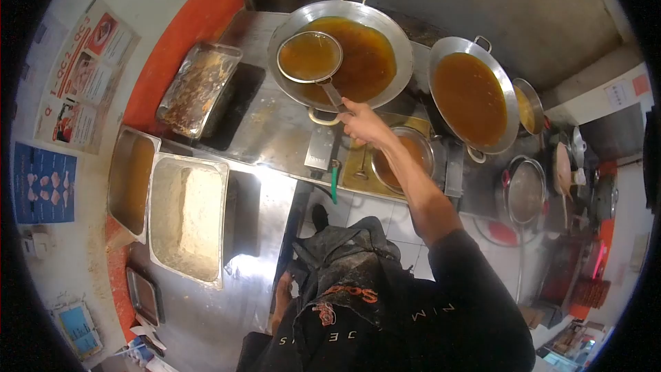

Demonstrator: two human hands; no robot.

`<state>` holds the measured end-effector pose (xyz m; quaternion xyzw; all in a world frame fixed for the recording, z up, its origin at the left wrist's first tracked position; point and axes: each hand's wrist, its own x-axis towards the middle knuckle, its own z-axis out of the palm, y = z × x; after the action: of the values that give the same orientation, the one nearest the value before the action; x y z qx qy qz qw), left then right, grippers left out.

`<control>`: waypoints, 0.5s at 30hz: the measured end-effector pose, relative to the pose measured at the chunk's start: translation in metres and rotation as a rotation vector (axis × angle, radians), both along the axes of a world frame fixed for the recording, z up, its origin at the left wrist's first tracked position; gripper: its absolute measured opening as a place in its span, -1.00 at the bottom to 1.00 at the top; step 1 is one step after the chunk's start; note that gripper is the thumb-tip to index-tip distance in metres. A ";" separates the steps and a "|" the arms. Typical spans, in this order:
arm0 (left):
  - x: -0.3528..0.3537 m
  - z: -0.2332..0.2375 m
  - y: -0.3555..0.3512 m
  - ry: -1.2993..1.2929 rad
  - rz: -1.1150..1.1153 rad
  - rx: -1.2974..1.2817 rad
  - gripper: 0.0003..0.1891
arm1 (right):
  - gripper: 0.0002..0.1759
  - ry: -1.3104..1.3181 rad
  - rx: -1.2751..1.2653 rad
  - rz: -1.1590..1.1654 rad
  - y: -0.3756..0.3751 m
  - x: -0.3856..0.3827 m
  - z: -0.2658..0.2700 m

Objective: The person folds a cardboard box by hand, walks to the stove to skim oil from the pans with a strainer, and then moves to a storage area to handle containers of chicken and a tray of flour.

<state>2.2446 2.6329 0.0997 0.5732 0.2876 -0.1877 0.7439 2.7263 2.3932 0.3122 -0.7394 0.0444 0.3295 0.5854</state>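
My right hand (pixel 363 122) is closed around the handle of a round mesh strainer (pixel 308 58). The strainer lies over the left side of a big metal wok (pixel 403 52) of brown oil (pixel 372 62), and oil shows through its mesh. Low by my apron (pixel 344 269), at the edge of the steel table, is my left hand (pixel 282 296). Only a small part of it shows, and its fingers are mostly hidden.
A second wok of oil (pixel 471 100) stands right of the first, and a smaller pot (pixel 425 155) sits below my forearm. At left are a crusted tray (pixel 203 89), a deep pan of brown liquid (pixel 131 182) and a pan of white flour (pixel 189 217).
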 end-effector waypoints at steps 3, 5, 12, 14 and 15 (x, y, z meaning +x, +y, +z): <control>0.001 -0.004 -0.002 0.010 -0.006 0.015 -0.58 | -0.27 0.011 0.009 0.001 -0.007 -0.008 0.006; 0.004 -0.007 -0.003 0.015 -0.014 0.028 -0.58 | -0.28 0.022 0.015 -0.011 -0.014 -0.014 0.011; 0.012 -0.018 -0.007 0.023 -0.033 0.050 -0.59 | -0.34 0.092 0.134 -0.001 -0.062 -0.028 0.024; 0.014 -0.021 -0.008 0.023 -0.030 0.055 -0.59 | -0.35 0.104 0.118 -0.007 -0.076 -0.032 0.030; 0.014 -0.022 -0.009 0.024 -0.026 0.056 -0.59 | -0.32 0.111 0.148 -0.015 -0.085 -0.032 0.031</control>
<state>2.2582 2.6236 0.0778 0.5955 0.2941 -0.1961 0.7214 2.6946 2.3081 0.3431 -0.6743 0.0579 0.3678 0.6377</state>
